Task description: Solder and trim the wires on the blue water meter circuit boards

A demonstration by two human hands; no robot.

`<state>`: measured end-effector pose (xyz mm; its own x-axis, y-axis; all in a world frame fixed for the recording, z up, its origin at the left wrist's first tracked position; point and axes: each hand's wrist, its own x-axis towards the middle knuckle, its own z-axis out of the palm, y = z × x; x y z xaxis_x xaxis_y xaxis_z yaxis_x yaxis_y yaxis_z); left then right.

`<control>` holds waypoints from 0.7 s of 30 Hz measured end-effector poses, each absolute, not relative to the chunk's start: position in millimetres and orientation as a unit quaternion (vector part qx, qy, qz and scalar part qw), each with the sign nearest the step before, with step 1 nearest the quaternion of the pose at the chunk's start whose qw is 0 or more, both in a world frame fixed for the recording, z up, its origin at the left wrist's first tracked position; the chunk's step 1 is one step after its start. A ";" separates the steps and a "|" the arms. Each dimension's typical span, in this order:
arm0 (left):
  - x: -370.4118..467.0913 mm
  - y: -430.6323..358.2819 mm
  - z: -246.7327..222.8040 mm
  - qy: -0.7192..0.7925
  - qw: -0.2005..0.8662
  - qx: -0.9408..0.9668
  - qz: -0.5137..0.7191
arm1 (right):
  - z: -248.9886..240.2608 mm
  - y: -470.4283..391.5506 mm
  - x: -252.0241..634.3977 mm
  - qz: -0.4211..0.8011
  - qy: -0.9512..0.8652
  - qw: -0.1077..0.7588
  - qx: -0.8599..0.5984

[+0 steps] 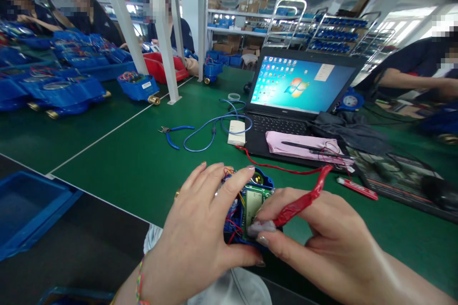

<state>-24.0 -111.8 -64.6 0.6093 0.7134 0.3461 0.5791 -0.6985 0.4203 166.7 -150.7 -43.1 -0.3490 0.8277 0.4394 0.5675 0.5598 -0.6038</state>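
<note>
A blue meter housing [265, 175] with a green circuit board, a small display [253, 204] and loose red, yellow and blue wires sits at the bench's front edge. My left hand [205, 219] is wrapped over its left side, thumb along the near edge and fingers across the far side. Between thumb and forefinger, my right hand [322, 233] pinches the grey end of a red-wrapped cable [300, 206], held against the board beside the display. The cable's tip is hidden. From there the red cable loops back to a small white box [236, 132].
Behind the housing stands an open laptop [300, 83], with a pink cloth [304, 145] and a pen on it. Blue-handled cutters [175, 134], a blue cable [200, 149] and a red marker [358, 188] lie around. More blue meters [138, 86] are at left; co-workers sit beyond and at right.
</note>
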 end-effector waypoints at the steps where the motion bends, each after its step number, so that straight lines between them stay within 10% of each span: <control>1: -24.0 -112.1 -63.7 0.364 0.135 0.888 0.247 | -42.3 -150.9 166.1 0.178 -0.802 0.366 -0.436; 21: -23.8 -111.5 -64.9 0.368 0.125 0.891 0.233 | -39.5 -149.2 164.2 0.160 -0.805 0.368 -0.436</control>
